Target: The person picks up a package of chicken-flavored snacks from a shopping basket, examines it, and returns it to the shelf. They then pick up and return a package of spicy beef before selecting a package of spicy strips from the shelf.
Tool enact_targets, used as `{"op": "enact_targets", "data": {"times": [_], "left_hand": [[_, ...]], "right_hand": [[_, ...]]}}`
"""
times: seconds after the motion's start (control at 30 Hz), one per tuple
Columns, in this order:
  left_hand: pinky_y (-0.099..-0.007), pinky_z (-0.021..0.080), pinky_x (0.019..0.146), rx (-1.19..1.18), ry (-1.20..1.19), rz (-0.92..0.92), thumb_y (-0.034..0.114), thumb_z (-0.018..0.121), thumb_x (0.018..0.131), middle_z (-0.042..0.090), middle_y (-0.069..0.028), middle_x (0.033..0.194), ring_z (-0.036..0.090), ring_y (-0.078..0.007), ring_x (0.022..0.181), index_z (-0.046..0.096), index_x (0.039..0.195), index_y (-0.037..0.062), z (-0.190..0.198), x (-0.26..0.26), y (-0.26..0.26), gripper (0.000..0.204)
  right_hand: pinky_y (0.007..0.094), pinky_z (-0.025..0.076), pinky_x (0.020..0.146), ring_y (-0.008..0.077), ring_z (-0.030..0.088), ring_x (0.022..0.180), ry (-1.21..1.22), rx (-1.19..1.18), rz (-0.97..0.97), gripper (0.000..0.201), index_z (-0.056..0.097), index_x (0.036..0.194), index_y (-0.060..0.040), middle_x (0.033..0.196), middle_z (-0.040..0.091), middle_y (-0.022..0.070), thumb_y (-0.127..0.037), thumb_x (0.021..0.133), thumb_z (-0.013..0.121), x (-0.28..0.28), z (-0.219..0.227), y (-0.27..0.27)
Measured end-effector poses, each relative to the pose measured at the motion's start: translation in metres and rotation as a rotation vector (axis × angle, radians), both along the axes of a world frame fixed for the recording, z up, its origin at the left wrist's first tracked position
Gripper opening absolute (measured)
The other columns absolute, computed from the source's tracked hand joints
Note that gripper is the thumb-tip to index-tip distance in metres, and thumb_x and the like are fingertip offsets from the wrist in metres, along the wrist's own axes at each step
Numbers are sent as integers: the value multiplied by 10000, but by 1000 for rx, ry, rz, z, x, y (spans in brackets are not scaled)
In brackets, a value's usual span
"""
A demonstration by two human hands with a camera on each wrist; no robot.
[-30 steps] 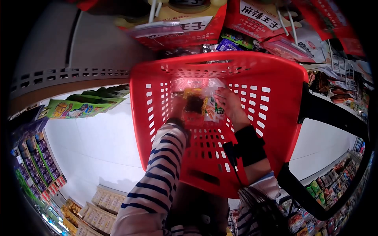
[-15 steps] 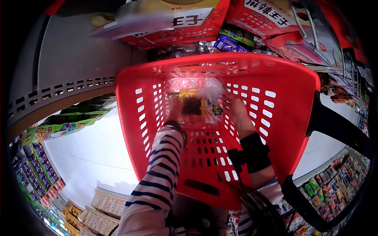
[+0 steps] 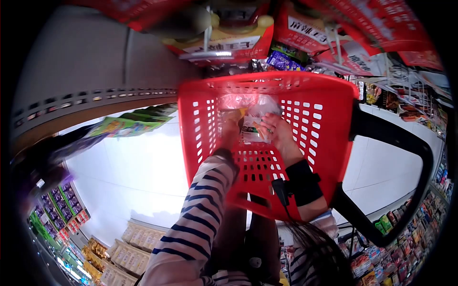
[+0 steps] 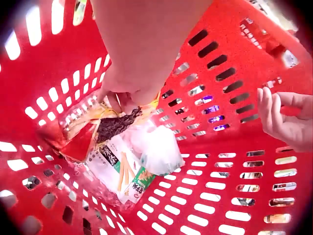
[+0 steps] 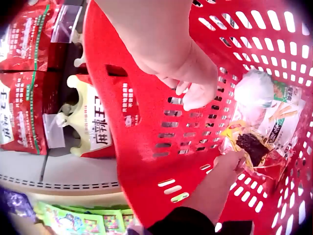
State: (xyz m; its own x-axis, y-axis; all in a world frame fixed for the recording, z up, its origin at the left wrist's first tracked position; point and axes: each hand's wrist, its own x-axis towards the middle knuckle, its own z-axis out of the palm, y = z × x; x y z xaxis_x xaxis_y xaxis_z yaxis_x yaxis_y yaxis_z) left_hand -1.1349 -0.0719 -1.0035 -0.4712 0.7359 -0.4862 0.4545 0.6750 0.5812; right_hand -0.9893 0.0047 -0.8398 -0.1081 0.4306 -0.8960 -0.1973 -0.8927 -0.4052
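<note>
Down inside the red shopping basket (image 3: pixel 334 119), my left hand (image 4: pixel 134 73) pinches the upper edge of a yellow-and-red snack bag (image 4: pixel 117 126) whose window shows dark contents. My right hand (image 5: pixel 181 68) hangs above, inside the basket, with loosely curled fingers and nothing between them. Below both hands lies a white-and-green packet (image 4: pixel 124 169) printed with pale sticks. Beside it is a bunched whitish plastic bag (image 5: pixel 255 89). In the head view the left hand hides most of the snack bag.
Red snack bags (image 3: pixel 305 31) hang on hooks beyond the basket. A black basket handle (image 3: pixel 391 126) sticks out at the right. A grey shelf panel (image 3: pixel 95 52) stands at the left, above green bags (image 3: pixel 129 125). Stocked shelves flank the white floor (image 3: pixel 138 167).
The head view has shifted, and the basket looks smaller. The snack bag has tilted up towards the left under my left hand, uncovering more of the white-and-green packet. My right hand stays beside it.
</note>
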Motion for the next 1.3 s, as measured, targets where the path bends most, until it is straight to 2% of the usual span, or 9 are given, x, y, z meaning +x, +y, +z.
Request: {"op": "enact_targets", "data": {"times": [0.03, 0.3, 0.63, 0.8, 0.9, 1.03, 1.17, 1.27, 1.3], "left_hand": [[-394, 462, 603, 117, -165, 105, 180, 554, 657, 591, -155, 685, 577, -301, 670, 609, 670, 44, 55, 1, 8, 147], [-412, 449, 608, 58, 109, -615, 235, 415, 796, 570, -165, 790, 554, -344, 719, 558, 913, 129, 239, -23, 0, 213], [-355, 408, 624, 605, -220, -772, -48, 480, 688, 467, -127, 747, 489, -315, 720, 499, 801, 16, 623, -17, -40, 131], [-363, 419, 742, 941, 30, -1072, -10, 538, 640, 488, -95, 784, 507, -260, 768, 513, 820, 34, 711, -17, -61, 187], [-416, 363, 905, 1127, 212, -1222, 36, 523, 660, 509, -67, 801, 522, -216, 844, 531, 831, 49, 750, -15, -76, 172], [-417, 370, 887, 1274, 317, -1221, 50, 510, 672, 533, -52, 821, 523, -207, 884, 554, 877, 71, 766, -18, -93, 210], [-362, 395, 843, 1352, 438, -1124, -42, 549, 638, 559, -69, 870, 539, -205, 897, 564, 866, 56, 782, -22, -104, 248], [-312, 380, 842, 1312, 97, -472, -31, 502, 733, 528, -96, 970, 505, -194, 944, 502, 987, 37, 775, -14, -112, 263], [-270, 372, 823, 1185, -308, -341, 56, 480, 803, 499, -102, 1021, 480, -174, 955, 417, 1079, 7, 769, -11, -112, 287]], "right_hand": [[287, 382, 766, 159, 521, 862, 13, 5, -4, 206, 499, 978, -66, 943, 557, 53, -135, 800, 419, 0, 10, -5], [247, 450, 596, 138, 539, 757, -31, -65, 28, 164, 501, 911, -89, 917, 554, 51, -143, 803, 390, 5, 177, -64], [374, 388, 842, 241, 494, 947, 821, -89, -28, 442, 450, 1054, -2, 1051, 503, 158, -376, 840, 351, 67, 353, -108], [355, 369, 878, 242, 505, 949, 869, 163, 37, 522, 423, 1115, 6, 1076, 499, 159, -427, 851, 301, 79, 487, -94], [329, 376, 871, 221, 502, 968, 896, 411, 52, 423, 406, 1138, -6, 1075, 506, 117, -311, 845, 378, 84, 516, -102], [300, 418, 811, 169, 516, 933, 680, 729, 116, 385, 380, 1144, -21, 1043, 514, 75, -61, 777, 490, 85, 580, -123], [265, 424, 777, 134, 515, 894, 510, 886, 83, 414, 393, 1117, -23, 1013, 518, 55, 7, 731, 541, 89, 603, -137], [262, 418, 777, 125, 511, 889, 427, 975, 84, 389, 406, 1087, -8, 1007, 519, 62, 2, 726, 551, 91, 615, -142], [261, 418, 776, 125, 512, 885, 421, 990, 72, 387, 407, 1085, -7, 1006, 519, 63, 3, 726, 550, 88, 621, -145]]}}
